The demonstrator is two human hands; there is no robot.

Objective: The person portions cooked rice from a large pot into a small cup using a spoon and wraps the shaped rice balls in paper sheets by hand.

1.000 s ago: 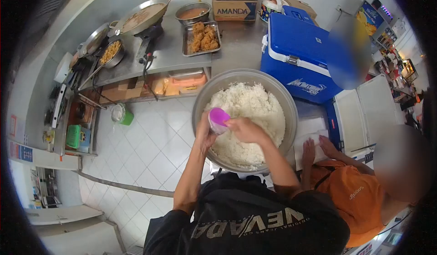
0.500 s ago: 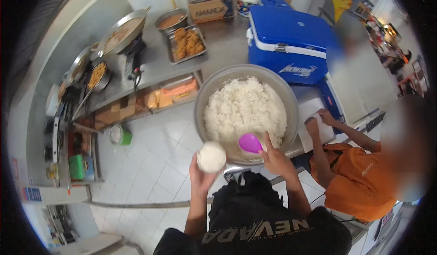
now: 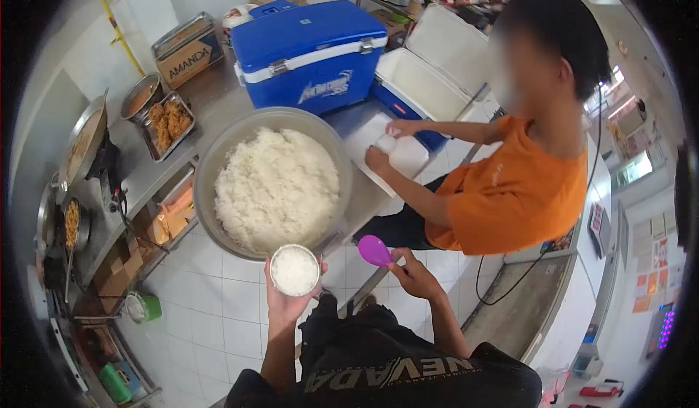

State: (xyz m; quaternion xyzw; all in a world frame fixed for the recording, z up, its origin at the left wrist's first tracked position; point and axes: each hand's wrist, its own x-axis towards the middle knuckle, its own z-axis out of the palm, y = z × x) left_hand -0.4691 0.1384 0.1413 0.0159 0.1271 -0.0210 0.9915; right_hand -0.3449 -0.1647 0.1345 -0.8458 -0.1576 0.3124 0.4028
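My left hand (image 3: 285, 304) is wrapped round a small round cup of white rice (image 3: 295, 270), held upright just in front of a large metal pot (image 3: 206, 197). Cooked rice (image 3: 277, 186) is heaped inside that pot. In my right hand (image 3: 419, 277) is a purple rice paddle (image 3: 374, 251), gripped by its handle. The paddle's bowl is in the air to the right of the cup, apart from the pot, and looks bare.
A co-worker in an orange shirt (image 3: 510, 197) handles something white over a white board (image 3: 408, 156). Behind the pot stands a blue cooler (image 3: 309, 51), with an open cooler (image 3: 429, 80) beside it. Fried chicken (image 3: 169, 120) fills a tray on the left, near a wok (image 3: 86, 142).
My view has turned to the right. The paddle has moved from over the pot's near edge out to its right. The cup stays in my left hand, close to the rim.
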